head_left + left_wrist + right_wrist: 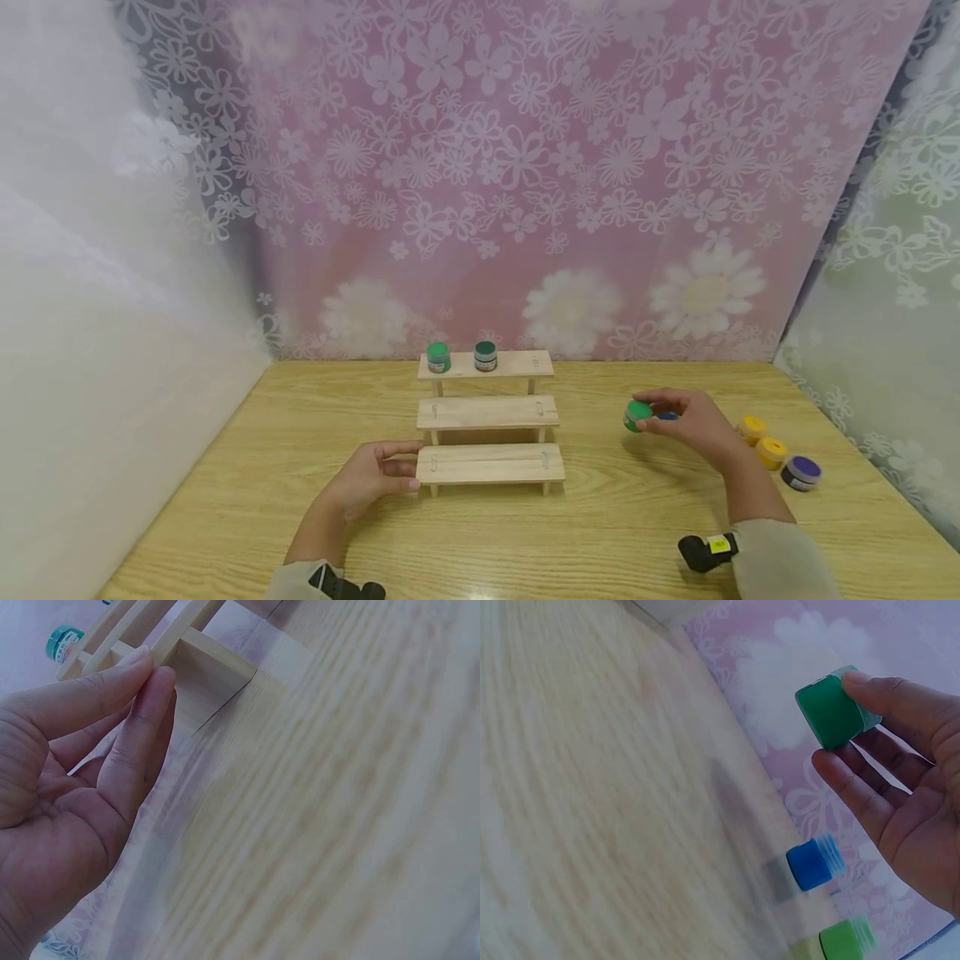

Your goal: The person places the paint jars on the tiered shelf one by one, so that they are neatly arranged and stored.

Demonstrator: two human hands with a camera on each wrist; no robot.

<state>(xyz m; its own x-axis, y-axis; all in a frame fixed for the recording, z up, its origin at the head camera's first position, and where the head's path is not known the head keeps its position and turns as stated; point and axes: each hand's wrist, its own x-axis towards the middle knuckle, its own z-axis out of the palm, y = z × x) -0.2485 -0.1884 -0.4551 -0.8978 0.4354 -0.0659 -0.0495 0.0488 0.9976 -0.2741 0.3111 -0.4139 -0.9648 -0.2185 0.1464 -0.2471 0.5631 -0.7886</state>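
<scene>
A small paint jar with a green lid (638, 414) is pinched between the thumb and fingers of my right hand (692, 427), raised above the table to the right of a three-step wooden stand (489, 463). The right wrist view shows the same green paint jar (831, 711) tilted in the fingertips. My left hand (375, 477) grips the left end of the stand's lowest step, thumb and fingertips at the board's edge in the left wrist view. On the top step stand a green-lidded jar (438, 357) and a dark green-lidded jar (485, 356).
At the right of the table are two yellow-lidded jars (772, 452) and a purple-lidded jar (801, 472). A blue-lidded jar (810, 862) and a light green-lidded jar (847, 939) show below the right hand. A flowered curtain (525, 183) hangs behind the table.
</scene>
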